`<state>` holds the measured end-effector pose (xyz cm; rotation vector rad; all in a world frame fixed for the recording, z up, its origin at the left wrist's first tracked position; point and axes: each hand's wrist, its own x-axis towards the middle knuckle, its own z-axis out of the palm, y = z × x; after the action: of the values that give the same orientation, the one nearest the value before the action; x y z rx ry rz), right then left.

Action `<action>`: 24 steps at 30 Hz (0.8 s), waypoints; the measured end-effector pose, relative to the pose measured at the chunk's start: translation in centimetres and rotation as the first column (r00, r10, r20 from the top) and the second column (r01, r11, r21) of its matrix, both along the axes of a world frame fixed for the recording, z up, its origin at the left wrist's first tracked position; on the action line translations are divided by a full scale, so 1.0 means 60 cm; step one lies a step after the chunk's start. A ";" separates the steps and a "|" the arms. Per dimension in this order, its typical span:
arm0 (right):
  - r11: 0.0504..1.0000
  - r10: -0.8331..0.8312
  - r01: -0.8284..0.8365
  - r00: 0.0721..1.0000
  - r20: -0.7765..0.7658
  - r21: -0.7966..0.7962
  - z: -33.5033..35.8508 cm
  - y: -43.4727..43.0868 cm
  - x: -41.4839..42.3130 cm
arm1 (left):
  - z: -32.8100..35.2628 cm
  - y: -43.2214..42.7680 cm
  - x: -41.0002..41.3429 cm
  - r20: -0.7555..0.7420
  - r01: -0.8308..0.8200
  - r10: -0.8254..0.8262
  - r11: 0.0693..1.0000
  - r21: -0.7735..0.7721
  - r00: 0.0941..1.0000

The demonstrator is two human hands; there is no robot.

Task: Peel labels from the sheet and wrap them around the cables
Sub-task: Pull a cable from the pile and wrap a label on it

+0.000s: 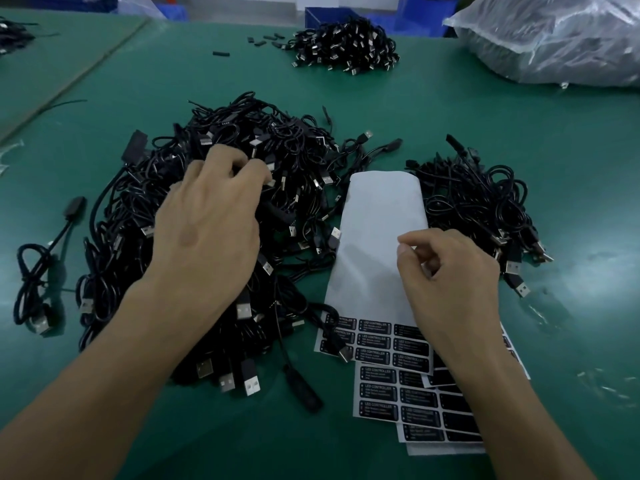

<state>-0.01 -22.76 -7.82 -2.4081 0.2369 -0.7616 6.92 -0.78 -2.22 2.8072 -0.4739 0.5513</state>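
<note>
Label sheet (377, 344): It lies flat on the worktop (519, 133). The black labels are on the near part, under the right wrist, closer to the person than the right fingers (403, 249).
Bare white part (374, 209): This end has no labels on it. It sits right below the right fingers and goes on past them.
Long way of the sheet: It runs from near the person to far away, leaning a little to one side.
Right hand (450, 275): It hangs over the white part. The fingers are curled and the thumb tip is close to the first finger. I cannot tell if a label is pinched there.
Left hand (207, 216): It is on the big pile of cables (277, 161). The fingers are bent with the tips down among the wires. I cannot tell if they have caught one cable.
Who is nearer: The right hand is nearer the labels. The left hand is nearer the cables.
Next move, I think: To reach a new label, the right fingers must come back toward the person.
Small pile (478, 199): More cables, just past the right fingers on the outer side.
Far pile (346, 46): Well away, beyond both hands.
Plastic bag (554, 39): In the far right corner.
</note>
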 end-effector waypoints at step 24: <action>0.868 0.387 -0.403 0.915 0.112 0.289 0.003 0.014 -0.007 | -0.006 -0.057 -0.027 0.144 0.443 -0.604 0.381 -0.811 0.783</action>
<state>-0.41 -21.91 -7.66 -2.0420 -0.1509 -0.5474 5.31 -4.20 -2.60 1.6234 -0.7883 0.2473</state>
